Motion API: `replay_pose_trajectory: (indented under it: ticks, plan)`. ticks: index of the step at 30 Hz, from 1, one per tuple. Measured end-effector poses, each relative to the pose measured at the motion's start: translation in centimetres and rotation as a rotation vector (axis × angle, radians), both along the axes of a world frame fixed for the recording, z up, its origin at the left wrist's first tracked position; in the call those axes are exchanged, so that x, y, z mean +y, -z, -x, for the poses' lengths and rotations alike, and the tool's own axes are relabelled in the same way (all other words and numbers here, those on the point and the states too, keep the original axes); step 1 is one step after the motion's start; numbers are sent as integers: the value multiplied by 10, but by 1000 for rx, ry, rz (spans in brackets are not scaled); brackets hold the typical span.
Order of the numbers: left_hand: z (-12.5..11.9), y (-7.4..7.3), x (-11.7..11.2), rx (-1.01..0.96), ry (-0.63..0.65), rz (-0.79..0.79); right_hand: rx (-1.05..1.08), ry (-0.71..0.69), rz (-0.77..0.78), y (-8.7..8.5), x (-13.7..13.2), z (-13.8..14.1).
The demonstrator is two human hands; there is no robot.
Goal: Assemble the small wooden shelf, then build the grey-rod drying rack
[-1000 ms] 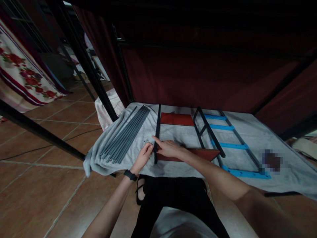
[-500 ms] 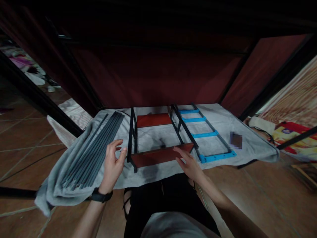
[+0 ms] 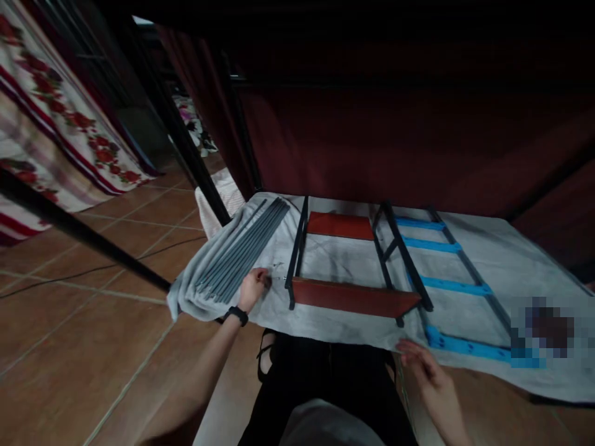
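My left hand (image 3: 253, 288) is closed with its fingertips together, on the cloth between the grey rods and the black frame. A thin, shiny sliver shows between these fingers and the frame's left side; what the hand holds is too small to make out. The black metal frame (image 3: 300, 238) carries a reddish-brown front panel (image 3: 356, 298) and a second orange-red panel (image 3: 340, 226) at the back. Below the frame's right corner, my right hand (image 3: 432, 378) hovers near the cloth's front edge, fingers loosely apart and nothing visible in them.
Several grey rods (image 3: 246, 254) lie bundled at the left on a grey cloth (image 3: 344, 261). Right of the frame lies a ladder-like piece with blue crossbars (image 3: 455, 284). A blurred-out patch covers something at the far right. Black bed-like posts (image 3: 186, 161) and a dark red curtain surround the surface.
The view has swung left. My left hand has gone from open to closed beside the frame's left side. My right hand has drawn back from the front panel toward the near edge.
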State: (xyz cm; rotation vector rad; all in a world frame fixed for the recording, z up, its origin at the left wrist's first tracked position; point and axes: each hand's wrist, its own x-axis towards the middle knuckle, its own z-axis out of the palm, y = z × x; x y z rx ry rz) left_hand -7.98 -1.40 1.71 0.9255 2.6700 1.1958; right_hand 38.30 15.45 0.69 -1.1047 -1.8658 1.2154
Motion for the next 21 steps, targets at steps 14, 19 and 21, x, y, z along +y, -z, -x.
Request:
replay_pose_trajectory:
  ticks: [14, 19, 21]
  plan:
    - [0, 16, 10, 175, 360, 223, -207, -598, 71, 10, -93, 70]
    - [21, 17, 8, 157, 248, 160, -161, -572, 69, -17, -80, 78]
    - [15, -5, 1, 76, -33, 5, -91, -531, 80, -24, -77, 75]
